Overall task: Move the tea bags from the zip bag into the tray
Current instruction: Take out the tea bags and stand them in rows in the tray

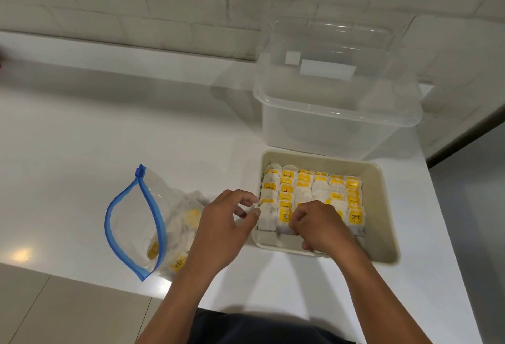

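Observation:
A clear zip bag (161, 207) with a blue zip lies on the white counter, its mouth gaping open; several tea bags with yellow tags (181, 237) remain inside. To its right stands a beige tray (382, 207) packed with rows of upright tea bags (308, 187). My right hand (325, 228) reaches into the tray's front row, fingers curled down and pinching a tea bag (284, 219) there. My left hand (224, 228) hovers between bag and tray with loosely curled fingers that hold nothing, its thumb at the tray's left rim.
A large clear plastic tub (336, 108) stands right behind the tray, against the white brick wall. The counter's front edge (82, 275) runs below the zip bag, with floor tiles beyond. Its right edge lies just past the tray.

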The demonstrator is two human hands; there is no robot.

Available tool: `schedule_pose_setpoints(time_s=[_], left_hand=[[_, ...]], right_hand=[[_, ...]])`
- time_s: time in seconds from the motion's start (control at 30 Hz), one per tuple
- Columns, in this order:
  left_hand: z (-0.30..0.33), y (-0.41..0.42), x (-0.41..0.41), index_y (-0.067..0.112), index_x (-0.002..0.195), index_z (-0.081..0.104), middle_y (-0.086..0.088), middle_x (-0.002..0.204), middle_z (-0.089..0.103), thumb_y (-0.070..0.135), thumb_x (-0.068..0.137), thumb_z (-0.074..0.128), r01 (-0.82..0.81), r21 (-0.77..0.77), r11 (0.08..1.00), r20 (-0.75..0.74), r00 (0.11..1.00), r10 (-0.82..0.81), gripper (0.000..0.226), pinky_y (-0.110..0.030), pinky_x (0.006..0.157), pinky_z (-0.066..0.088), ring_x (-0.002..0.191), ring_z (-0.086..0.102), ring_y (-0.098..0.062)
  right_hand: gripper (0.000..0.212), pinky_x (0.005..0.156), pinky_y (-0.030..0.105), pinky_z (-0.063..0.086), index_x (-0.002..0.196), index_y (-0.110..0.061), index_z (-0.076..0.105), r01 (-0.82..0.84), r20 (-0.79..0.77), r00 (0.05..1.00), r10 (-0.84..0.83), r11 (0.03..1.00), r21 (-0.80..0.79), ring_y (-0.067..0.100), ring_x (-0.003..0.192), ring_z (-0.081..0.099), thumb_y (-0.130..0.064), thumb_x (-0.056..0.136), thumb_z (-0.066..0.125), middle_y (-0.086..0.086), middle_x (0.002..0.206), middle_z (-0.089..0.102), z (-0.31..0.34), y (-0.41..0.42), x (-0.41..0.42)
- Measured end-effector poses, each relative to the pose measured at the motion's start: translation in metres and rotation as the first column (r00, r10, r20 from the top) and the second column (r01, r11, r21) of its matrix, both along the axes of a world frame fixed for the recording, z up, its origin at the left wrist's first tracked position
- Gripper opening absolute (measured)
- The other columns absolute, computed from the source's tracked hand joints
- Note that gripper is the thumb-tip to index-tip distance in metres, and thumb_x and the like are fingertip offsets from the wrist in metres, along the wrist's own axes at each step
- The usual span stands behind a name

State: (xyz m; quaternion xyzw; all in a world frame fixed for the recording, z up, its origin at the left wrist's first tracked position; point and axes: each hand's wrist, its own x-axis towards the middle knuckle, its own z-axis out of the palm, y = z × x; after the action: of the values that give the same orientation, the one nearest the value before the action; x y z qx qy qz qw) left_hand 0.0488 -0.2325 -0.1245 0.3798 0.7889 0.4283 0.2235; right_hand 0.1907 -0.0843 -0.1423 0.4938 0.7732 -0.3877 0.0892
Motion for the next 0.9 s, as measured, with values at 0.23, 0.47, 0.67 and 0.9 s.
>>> schedule_pose_setpoints(time_s=[0.23,0.47,0.67,0.9], left_hand=[[0.006,-0.007,-0.002,0.033,0.099,0.069,0.017,0.096,0.064,0.024,0.089,0.072,0.020,0.000,1.000,-0.078,0.997,-0.020,0.014,-0.008,0.062,0.039,0.082,0.065,-0.004],[0.038,-0.024,-0.013,0.033,0.106,0.067,0.019,0.099,0.064,0.033,0.092,0.068,0.085,0.013,0.996,-0.187,0.979,-0.081,0.014,-0.010,0.068,0.045,0.088,0.063,0.001],[0.070,-0.063,-0.039,0.035,0.104,0.068,0.022,0.095,0.066,0.027,0.092,0.066,0.045,0.108,0.993,-0.174,0.984,-0.025,0.014,-0.008,0.065,0.041,0.087,0.063,-0.004],[0.066,-0.128,-0.087,0.039,0.097,0.067,0.023,0.097,0.065,0.024,0.092,0.070,-0.065,0.113,0.991,-0.178,0.980,0.085,0.016,-0.007,0.067,0.039,0.087,0.062,-0.008]], right_hand=[[0.021,0.075,0.038,0.056,0.070,-0.032,0.064,-0.004,-0.012,1.000,0.006,0.983,0.186,0.019,0.084,0.065,-0.027,0.088,0.055,-0.011,0.081,0.069,0.011,-0.001,0.007],[0.010,0.073,0.036,0.057,0.080,-0.029,0.070,0.005,-0.413,0.911,0.010,0.999,0.034,0.009,0.070,0.066,-0.024,0.088,0.066,-0.012,0.077,0.070,0.075,-0.039,-0.018],[0.012,0.065,0.041,0.056,0.085,-0.027,0.071,-0.096,-0.614,0.788,0.047,0.994,-0.048,0.023,0.071,0.068,-0.018,0.092,0.068,-0.004,0.080,0.070,0.117,-0.092,-0.059],[0.020,0.078,0.032,0.061,0.095,-0.026,0.072,-0.144,-0.609,0.793,0.012,0.975,-0.169,0.010,0.082,0.073,-0.009,0.095,0.062,-0.007,0.087,0.073,0.113,-0.149,-0.113]])
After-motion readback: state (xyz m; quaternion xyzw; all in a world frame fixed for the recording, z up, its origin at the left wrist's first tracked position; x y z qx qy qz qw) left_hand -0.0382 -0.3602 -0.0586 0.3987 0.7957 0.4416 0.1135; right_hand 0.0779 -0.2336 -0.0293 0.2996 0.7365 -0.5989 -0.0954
